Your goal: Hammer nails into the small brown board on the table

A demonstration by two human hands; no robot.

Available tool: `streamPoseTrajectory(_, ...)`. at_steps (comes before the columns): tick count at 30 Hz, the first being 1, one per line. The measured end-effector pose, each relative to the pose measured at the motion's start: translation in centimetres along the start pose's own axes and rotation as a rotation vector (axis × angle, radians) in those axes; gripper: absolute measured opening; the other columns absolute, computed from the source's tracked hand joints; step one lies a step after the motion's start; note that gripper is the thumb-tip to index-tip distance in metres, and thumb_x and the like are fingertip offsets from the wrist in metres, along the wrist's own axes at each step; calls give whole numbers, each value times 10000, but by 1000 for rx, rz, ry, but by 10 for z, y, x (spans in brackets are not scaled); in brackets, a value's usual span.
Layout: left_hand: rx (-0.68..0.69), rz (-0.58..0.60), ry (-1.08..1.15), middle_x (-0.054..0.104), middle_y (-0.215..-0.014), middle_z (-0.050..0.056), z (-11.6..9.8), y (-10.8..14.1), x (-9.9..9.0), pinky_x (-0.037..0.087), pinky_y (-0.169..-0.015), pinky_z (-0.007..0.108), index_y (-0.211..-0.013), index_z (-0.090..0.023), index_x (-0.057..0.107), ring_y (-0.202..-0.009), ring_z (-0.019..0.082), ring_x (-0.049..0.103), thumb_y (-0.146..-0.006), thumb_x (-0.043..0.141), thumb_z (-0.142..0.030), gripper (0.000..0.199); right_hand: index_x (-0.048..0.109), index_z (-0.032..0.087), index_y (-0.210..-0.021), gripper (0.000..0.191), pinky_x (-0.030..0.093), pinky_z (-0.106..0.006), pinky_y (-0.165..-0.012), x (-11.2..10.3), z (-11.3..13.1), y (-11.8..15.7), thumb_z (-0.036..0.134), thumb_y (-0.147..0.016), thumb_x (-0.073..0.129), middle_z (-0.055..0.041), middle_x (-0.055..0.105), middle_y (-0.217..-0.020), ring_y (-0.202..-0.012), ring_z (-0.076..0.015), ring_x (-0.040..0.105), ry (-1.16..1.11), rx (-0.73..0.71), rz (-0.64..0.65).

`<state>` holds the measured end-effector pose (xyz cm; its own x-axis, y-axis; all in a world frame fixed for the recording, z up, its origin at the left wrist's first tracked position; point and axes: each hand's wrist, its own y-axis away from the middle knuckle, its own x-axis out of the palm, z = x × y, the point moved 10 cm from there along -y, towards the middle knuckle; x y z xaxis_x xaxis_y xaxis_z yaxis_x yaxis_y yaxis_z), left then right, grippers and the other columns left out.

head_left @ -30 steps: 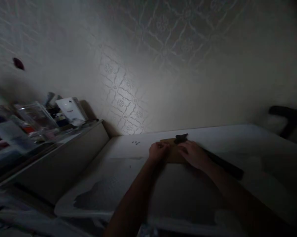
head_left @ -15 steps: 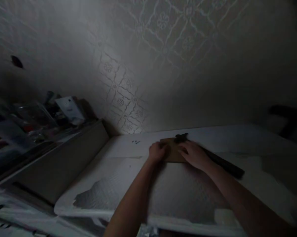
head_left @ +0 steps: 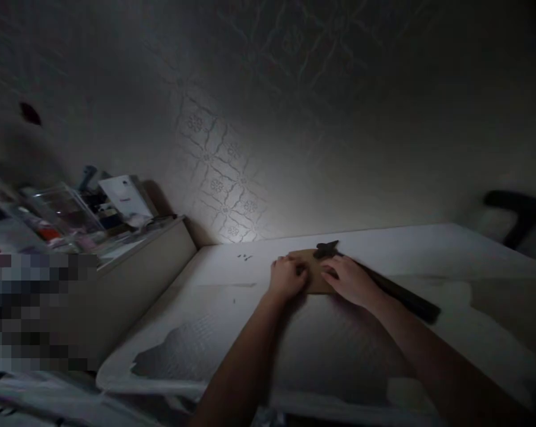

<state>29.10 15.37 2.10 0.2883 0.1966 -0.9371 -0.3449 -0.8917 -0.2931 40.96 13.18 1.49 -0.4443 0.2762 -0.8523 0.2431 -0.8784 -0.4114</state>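
Note:
A flat brown piece that looks like cardboard lies on the white table between my hands. My left hand is over its left edge, with the fingers curled around that side. On the right, my right hand rests at the piece with its fingers bent and the thumb apart; a gap shows between them. Just beyond the right fingertips is a small dark object, its kind unclear in the dim light. A long dark bar runs beside the right forearm, partly hidden by the right hand.
Several tiny dark bits lie on the white table, left of the hands. A cabinet at the left carries a white box and a clear container. Behind stands a patterned wall; a dark armrest-like shape is at far right.
My left hand has shifted slightly right, farther over the brown piece. My right hand, the dark object and the bar look nearly unmoved.

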Motion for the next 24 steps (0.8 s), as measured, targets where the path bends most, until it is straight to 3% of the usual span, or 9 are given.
streamPoseTrajectory(6,94,5,4,662,-974,53,-12,0,0,424,-865,326,-987,-249,694,-940,221,551,-814,482,-243,274,646,172,-939,204,400,-307,-853,-2,2,1,220,-843,472,-84,630,-971,-932,-199,552,-23,11,9)
streamPoseTrajectory(13,113,12,95,676,-981,33,-13,-1,3,413,-905,305,-981,-234,688,-954,202,561,-835,472,-214,262,648,172,-946,215,396,-302,-855,-1,3,0,224,-852,462,-83,632,-973,-940,-194,551,-21,5,24)
streamPoseTrajectory(18,113,-93,220,680,-950,52,-10,-3,-4,436,-887,320,-977,-188,680,-941,206,566,-814,495,-182,246,648,154,-953,221,385,-310,-875,-1,3,0,221,-849,465,-92,628,-991,-954,-203,543,-28,8,26)
streamPoseTrajectory(24,17,-164,279,682,-915,78,7,-8,-6,445,-836,322,-934,-166,685,-884,209,592,-817,492,-163,226,644,148,-985,232,387,-310,-871,-2,4,1,217,-846,472,-90,631,-992,-943,-205,544,-38,12,20)
